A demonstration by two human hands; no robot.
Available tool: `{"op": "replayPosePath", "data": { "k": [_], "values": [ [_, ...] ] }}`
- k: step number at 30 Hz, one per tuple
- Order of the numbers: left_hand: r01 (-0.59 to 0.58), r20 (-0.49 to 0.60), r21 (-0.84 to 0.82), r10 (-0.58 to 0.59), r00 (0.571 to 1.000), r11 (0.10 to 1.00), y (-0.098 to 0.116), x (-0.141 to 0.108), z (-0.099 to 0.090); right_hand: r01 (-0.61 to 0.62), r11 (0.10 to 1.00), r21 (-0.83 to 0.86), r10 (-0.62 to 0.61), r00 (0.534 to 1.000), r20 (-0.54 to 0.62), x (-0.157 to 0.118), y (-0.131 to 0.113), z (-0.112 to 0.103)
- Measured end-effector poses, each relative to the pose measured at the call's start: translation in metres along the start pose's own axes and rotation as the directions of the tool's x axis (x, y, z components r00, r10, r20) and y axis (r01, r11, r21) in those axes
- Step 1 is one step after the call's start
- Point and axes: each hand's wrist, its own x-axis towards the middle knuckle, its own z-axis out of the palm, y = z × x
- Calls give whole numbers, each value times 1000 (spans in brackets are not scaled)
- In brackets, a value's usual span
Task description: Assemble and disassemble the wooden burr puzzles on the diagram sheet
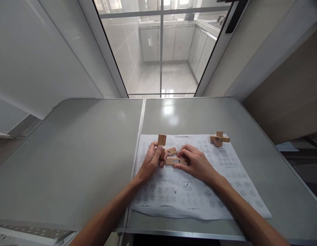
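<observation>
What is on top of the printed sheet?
A wooden cross sits at the printed sheet's far right corner. Over it, the left hand holds a wooden block; the right hand grips a slotted piece; a second slotted piece is behind. Print directly beneath these is hidden.

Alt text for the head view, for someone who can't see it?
Left hand grips a wooden block, right hand a slotted block, over a printed sheet; a wooden cross stands near its far right corner.
</observation>
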Motion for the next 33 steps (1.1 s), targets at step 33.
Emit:
{"op": "replayPosePath", "data": {
  "k": [33],
  "values": [
    [378, 529, -224, -214, 821, 899, 6, -2, -9, -341, 347, 874, 411, 893, 185, 5, -7, -17]
  ]
}}
